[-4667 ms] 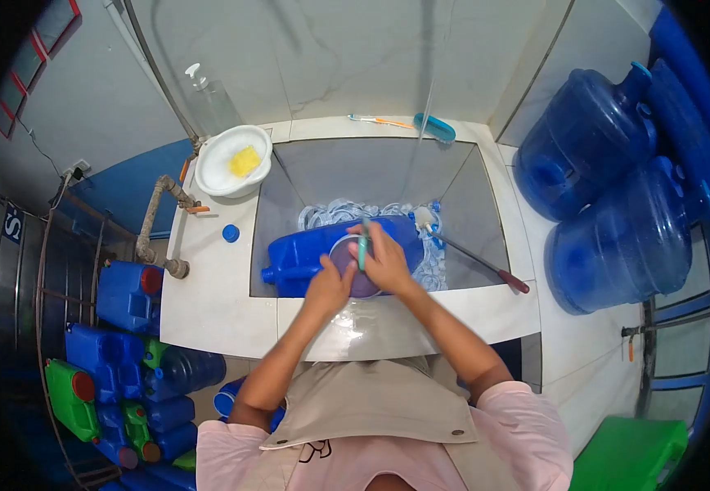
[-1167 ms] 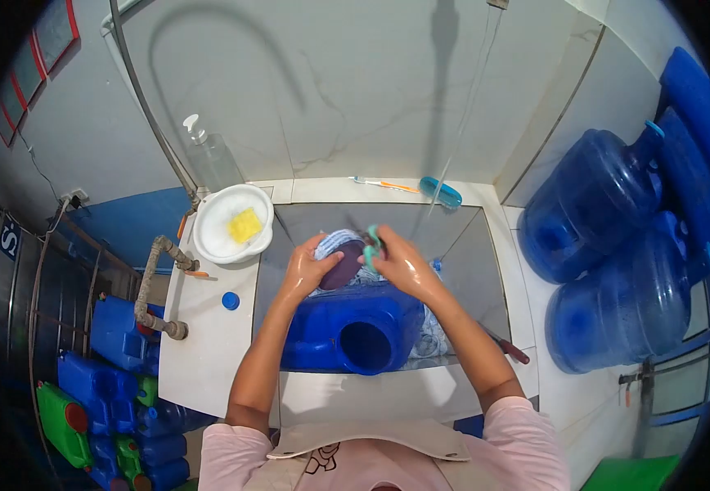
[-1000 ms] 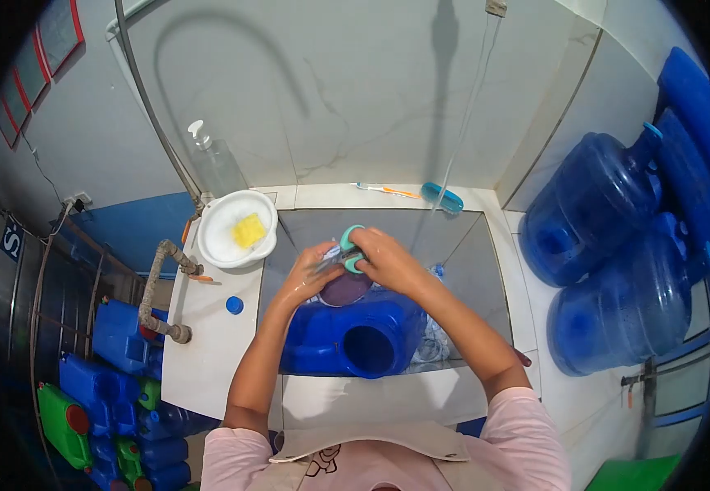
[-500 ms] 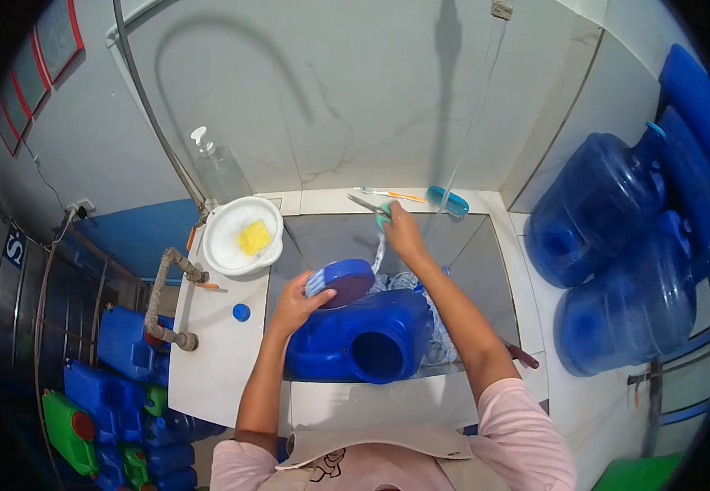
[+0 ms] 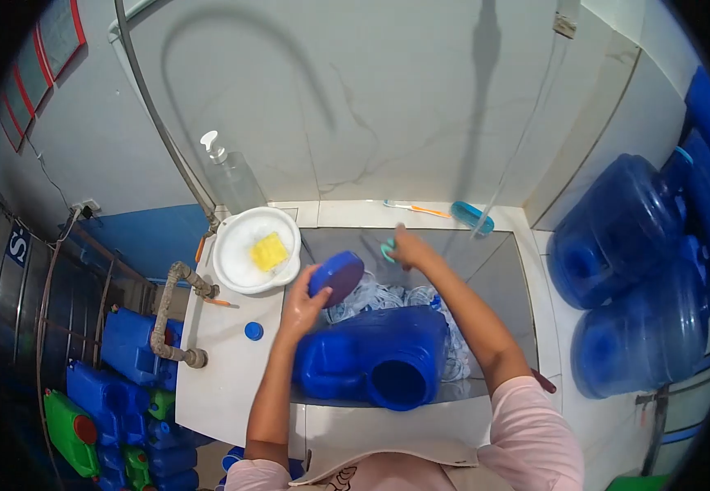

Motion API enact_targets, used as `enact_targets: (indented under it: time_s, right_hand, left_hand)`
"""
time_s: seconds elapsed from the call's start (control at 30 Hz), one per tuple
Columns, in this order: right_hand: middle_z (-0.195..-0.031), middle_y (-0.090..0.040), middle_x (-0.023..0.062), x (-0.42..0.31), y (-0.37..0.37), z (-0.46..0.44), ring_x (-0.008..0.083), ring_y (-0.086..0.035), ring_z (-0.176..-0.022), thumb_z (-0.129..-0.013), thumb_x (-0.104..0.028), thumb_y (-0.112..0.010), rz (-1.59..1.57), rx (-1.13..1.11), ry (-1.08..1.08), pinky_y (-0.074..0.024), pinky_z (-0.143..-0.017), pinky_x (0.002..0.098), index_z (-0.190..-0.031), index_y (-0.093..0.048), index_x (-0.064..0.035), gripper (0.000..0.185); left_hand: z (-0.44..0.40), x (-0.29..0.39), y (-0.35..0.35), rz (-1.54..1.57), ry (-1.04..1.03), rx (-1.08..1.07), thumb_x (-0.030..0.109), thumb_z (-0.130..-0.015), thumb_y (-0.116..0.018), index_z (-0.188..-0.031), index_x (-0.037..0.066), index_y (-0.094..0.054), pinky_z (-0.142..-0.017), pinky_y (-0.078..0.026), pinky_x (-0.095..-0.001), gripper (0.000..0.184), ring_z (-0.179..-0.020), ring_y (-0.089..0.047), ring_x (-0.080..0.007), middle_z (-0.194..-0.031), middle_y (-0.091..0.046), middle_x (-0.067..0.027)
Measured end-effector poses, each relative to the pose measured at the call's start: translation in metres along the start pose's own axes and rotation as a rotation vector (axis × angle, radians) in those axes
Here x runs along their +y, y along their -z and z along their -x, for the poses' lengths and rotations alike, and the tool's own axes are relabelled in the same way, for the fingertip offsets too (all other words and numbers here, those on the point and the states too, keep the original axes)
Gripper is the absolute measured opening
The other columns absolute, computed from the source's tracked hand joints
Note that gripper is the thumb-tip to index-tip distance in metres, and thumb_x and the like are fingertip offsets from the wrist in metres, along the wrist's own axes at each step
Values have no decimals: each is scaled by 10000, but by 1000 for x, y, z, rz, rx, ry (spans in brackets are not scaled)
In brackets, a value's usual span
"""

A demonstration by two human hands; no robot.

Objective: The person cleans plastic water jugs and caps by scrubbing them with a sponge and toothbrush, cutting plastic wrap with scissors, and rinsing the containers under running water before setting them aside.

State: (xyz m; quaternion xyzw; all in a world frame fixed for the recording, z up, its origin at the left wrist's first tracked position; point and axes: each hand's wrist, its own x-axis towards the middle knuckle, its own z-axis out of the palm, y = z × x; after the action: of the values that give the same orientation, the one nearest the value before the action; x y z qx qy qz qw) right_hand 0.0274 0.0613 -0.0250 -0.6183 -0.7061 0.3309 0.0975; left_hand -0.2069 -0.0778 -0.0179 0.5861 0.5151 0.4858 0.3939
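A round blue lid (image 5: 338, 278) with a purplish face is gripped at its left side by my left hand (image 5: 302, 308), over the sink. My right hand (image 5: 409, 248) is closed on scissors (image 5: 388, 250) with teal handles; their blades are hard to make out. Below lies a blue jug (image 5: 355, 352) on its side in the sink (image 5: 490, 286), its wide mouth facing me. Whitish-blue strips and scraps (image 5: 371, 295) fill the sink behind and right of the jug.
A white basin (image 5: 232, 254) holds a yellow sponge (image 5: 269, 252). Nearby are a pump bottle (image 5: 236, 180), a small blue cap (image 5: 253, 331) and a pipe (image 5: 163, 315). A toothbrush (image 5: 420, 209) and teal brush (image 5: 471, 218) lie behind the sink; large bottles (image 5: 608, 229) stand right.
The striped wrap around the lid has come off and its blue rim shows. My right hand has moved away from the lid with the scissors, then lowered slightly. The view has shifted.
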Motion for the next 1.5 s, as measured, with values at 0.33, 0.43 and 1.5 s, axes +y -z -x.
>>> enact_targets:
  time_s: [0.33, 0.43, 1.5]
  right_hand:
    - [-873, -648, 199, -71, -23, -133, 335, -638, -818, -761, -98, -571, 682, 116, 446, -511, -711, 428, -820, -668, -15, 141]
    - [-890, -637, 206, -122, -46, -124, 367, -619, -802, -773, -152, -579, 542, 125, 654, -496, -713, 440, -836, -652, 6, 184]
    - [-1095, -520, 210, -29, -39, 102, 392, -450, -1051, -825, -131, -517, -35, 714, 700, -342, -944, 453, -1102, -499, 39, 326]
  left_hand:
    - [-45, -107, -35, 872, 855, -165, 30, -780, -631, -1234, -61, -437, -887, -478, -359, 502, -993, -589, -243, -1106, -567, -206]
    - [-36, -103, -36, 947, 771, -139, 55, -786, -637, -1187, -37, -479, -883, -480, -374, 440, -999, -584, -246, -1101, -575, -175]
    - [-24, 18, -106, 1099, 601, -97, 458, -956, -335, -1238, 55, -469, -940, -430, -409, 509, -1078, -540, -245, -1211, -535, -113]
